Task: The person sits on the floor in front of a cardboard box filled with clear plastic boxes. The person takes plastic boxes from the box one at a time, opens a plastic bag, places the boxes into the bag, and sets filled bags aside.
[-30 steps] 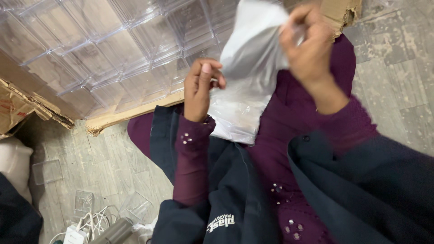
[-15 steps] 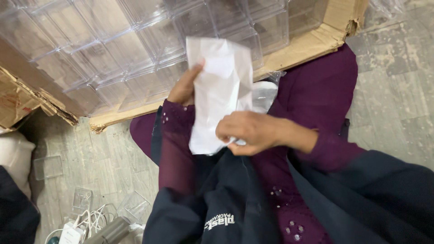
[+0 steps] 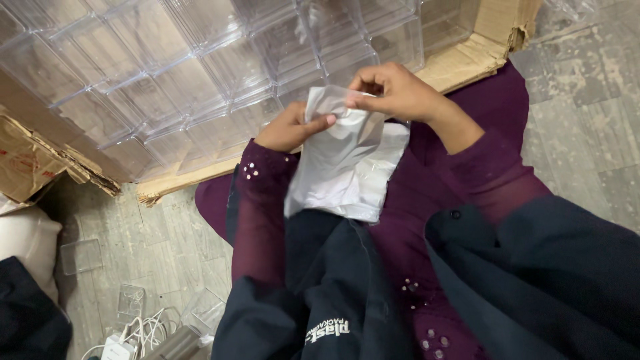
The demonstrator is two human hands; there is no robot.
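Note:
My left hand [image 3: 290, 127] and my right hand [image 3: 390, 90] both grip the top edge of a white plastic bag [image 3: 340, 167] held over my lap. The left thumb presses on the bag's upper left corner. My right hand pinches the top edge from the right. A second white sheet or bag [image 3: 383, 177] lies under it on my purple clothing. Both sleeves are purple, and a dark jacket covers my lap.
A torn cardboard box [image 3: 460, 60] full of several clear plastic containers [image 3: 200, 60] lies just beyond my hands. Small clear lids [image 3: 80, 257] and white cables with a charger [image 3: 127, 337] lie on the grey tiled floor at lower left. A white sack [image 3: 23, 243] sits at the left edge.
My right hand went from high at the bag's top down to its lower edge, then back up to the top. The bag has dropped lower, toward my lap.

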